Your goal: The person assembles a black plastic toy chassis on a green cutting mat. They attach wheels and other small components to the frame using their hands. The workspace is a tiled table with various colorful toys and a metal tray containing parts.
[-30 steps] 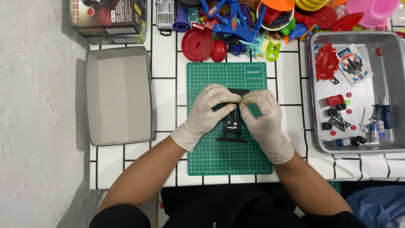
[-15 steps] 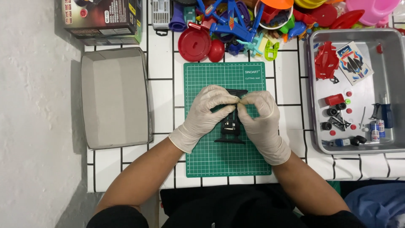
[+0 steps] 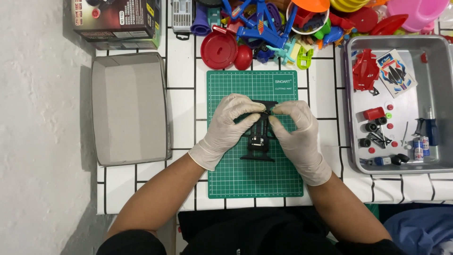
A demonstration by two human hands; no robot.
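A bare black toy car chassis was pinched at its far end by both gloved hands, while wheels and red body were left in the tray.

White tiled tabletop with dark grout lines, filling centre to three o'clock. Rough white plastered surface at nine o'clock, wall or floor unclear. Even, soft light; faint shadows thrown toward nine o'clock.

Both my gloved hands on the black chassis.
My left hand and right hand pinch its far end, mid green mat.
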